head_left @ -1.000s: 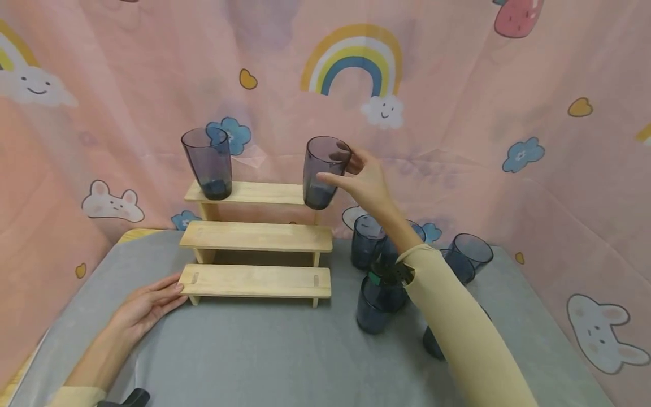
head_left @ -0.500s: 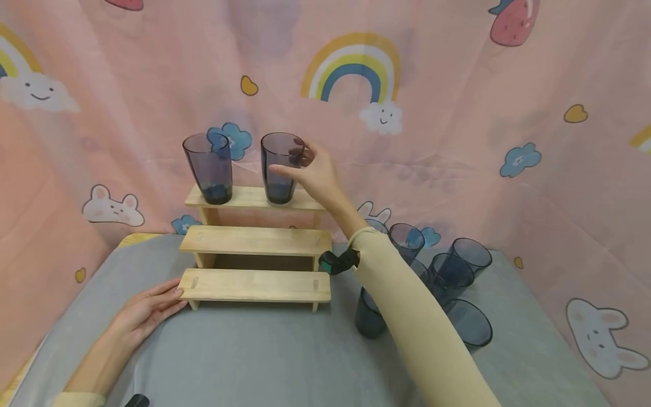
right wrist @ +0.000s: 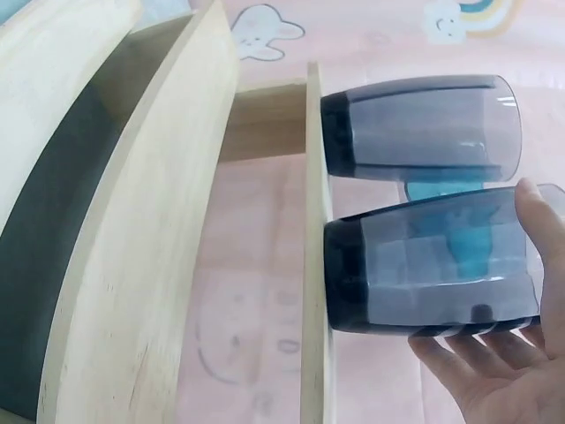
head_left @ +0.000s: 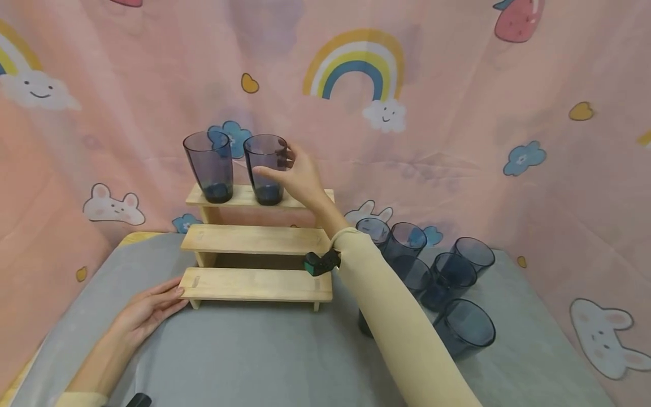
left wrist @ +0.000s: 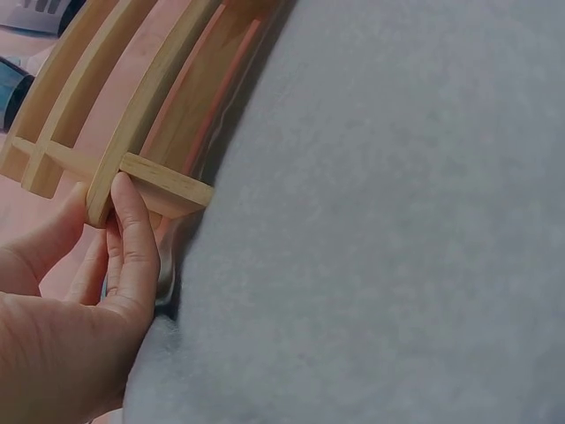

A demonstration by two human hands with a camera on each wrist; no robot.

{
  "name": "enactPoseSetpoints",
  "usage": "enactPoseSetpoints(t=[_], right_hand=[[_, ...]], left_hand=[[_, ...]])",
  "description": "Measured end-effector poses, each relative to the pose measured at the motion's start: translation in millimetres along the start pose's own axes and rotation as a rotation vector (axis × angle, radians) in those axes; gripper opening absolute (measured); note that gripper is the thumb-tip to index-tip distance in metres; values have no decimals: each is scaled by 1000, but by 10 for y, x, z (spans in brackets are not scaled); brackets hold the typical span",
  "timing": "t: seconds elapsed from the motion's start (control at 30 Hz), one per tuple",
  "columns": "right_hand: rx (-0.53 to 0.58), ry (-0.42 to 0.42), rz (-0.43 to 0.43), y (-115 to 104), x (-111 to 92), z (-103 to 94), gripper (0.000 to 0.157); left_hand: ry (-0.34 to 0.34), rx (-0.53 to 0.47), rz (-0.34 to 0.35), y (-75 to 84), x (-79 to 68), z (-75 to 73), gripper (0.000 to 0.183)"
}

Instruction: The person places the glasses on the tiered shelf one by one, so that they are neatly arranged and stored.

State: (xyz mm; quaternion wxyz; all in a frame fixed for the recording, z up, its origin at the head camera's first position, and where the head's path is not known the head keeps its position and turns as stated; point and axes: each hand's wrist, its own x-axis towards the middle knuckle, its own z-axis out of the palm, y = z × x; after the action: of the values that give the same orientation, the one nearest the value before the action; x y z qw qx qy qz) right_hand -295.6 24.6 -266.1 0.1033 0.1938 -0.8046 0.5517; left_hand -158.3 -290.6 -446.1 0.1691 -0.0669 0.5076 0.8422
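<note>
A purple-tinted glass (head_left: 264, 169) stands upright on the top step of a three-step wooden shelf (head_left: 256, 284). My right hand (head_left: 302, 178) holds this glass from its right side, thumb in front and fingers behind. In the right wrist view, the base of the glass (right wrist: 433, 265) meets the top board. A matching glass (head_left: 211, 167) stands just left of it on the same step, with a narrow gap between. At the shelf's lower left corner, my left hand (head_left: 144, 316) pinches the end of the bottom step, thumb and index finger on either side in the left wrist view (left wrist: 97, 274).
Several more dark glasses (head_left: 465, 328) stand grouped on the grey cloth (head_left: 229, 356) to the right, partly hidden by my right sleeve (head_left: 391, 316). A pink patterned curtain (head_left: 447, 73) hangs close behind the shelf.
My right hand has carried the glass leftward onto the top step, beside the other glass. The last shift left was small. My left hand stays at the shelf's corner.
</note>
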Motion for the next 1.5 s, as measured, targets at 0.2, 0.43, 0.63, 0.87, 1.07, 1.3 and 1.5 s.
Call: enactPoseSetpoints(t=[0.2,0.43,0.63,0.87,1.07,1.3,1.5], right_hand=[[22,-18,39,-3,14,16,88],[27,-11,48,-2,17,37,86],[23,-31,74,-19,7,29,89],[39,-72,75,11,-72,-120,80],[21,2,-37,64,-123,-371,65],[-49,-20,-39,86,-249,-807,62],[-132,-46,-31,158,-381,-1141,64]], left_hand=[[15,3,-7,6,-12,1,26],[20,6,-5,7,-15,9,25],[18,-2,-4,-3,-17,9,27],[31,-8,-3,-15,-22,16,29],[28,3,14,-6,-11,36,29],[33,4,10,19,-4,38,28],[34,9,-5,18,-25,30,27]])
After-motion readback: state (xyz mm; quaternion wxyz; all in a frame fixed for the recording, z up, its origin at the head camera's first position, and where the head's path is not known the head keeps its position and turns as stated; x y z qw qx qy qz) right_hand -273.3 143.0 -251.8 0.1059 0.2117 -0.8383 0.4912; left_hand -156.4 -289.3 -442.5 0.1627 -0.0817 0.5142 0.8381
